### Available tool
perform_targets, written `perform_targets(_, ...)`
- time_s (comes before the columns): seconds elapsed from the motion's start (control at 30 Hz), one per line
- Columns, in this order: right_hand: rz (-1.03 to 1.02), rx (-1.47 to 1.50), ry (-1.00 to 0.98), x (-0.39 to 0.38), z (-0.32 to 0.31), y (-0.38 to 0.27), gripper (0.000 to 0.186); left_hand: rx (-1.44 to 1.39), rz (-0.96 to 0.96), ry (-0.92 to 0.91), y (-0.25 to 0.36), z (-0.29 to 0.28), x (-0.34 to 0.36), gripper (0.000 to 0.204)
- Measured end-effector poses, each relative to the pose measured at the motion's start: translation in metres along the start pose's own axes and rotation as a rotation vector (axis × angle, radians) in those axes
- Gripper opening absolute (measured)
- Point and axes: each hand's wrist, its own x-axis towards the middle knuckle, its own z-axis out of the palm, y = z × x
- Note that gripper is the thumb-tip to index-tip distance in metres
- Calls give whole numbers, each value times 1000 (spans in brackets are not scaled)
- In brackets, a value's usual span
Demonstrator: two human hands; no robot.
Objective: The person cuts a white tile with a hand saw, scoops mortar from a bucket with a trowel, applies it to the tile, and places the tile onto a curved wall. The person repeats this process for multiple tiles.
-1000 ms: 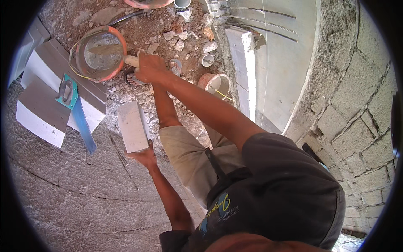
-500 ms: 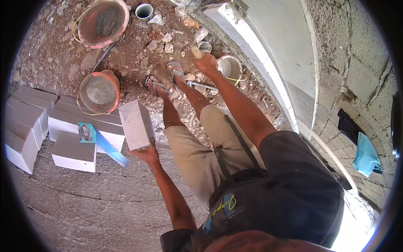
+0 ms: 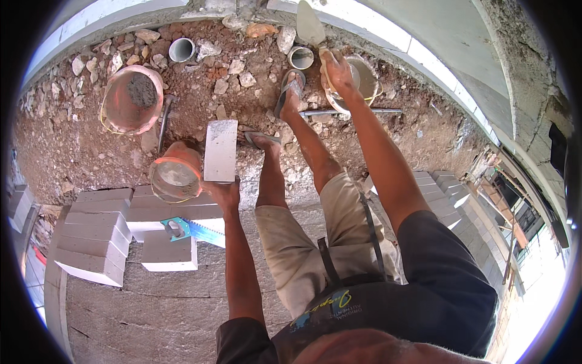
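Observation:
My left hand is closed round the lower end of a light grey building block, holding it up over the rubble. Farther off, my right hand grips the handle of a trowel, whose blade points toward the far wall. Just beside and beneath that hand stands a pale bucket with a yellow handle. Left of the held block, an orange bucket leans over; another orange bucket farther back holds grey mortar.
A teal-handled handsaw lies across a block near several stacked blocks on the left. Two pipe ends stick up from the stony soil. A hammer and a metal bar lie there. A low white block wall curves along the back.
The view has swung to the right. My left hand has raised the block to a more upright pose, and the trowel's blade has come into clear sight in my right hand.

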Motion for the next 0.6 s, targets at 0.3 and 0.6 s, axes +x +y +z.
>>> perform_targets(0.3,-731,-551,259,171,80,8,46,276,203,13,44,61,100,86)
perform_targets(0.6,210,379,-23,114,-60,8,57,346,-35,-34,87,76,138,87)
